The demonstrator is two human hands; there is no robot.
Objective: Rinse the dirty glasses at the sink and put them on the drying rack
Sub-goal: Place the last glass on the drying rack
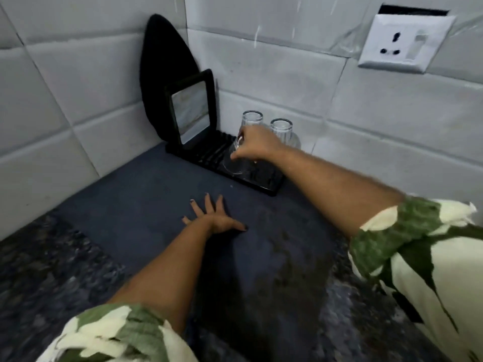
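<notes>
right hand (257,147): grips clear inverted drinking glass (234,160), mouth-down, tilted, over black slatted drying rack (264,182)
left hand (218,218): flat on desk, farther from rack

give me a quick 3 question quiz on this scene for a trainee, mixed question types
1. True or false: the left hand holds a glass.
2. How many glasses already stand upside down at the back of the drying rack?
3. The right hand grips: A) the mirror B) a tilted glass C) the wall socket

Key: 1 false, it lies flat on the counter; 2 two; 3 B
</notes>
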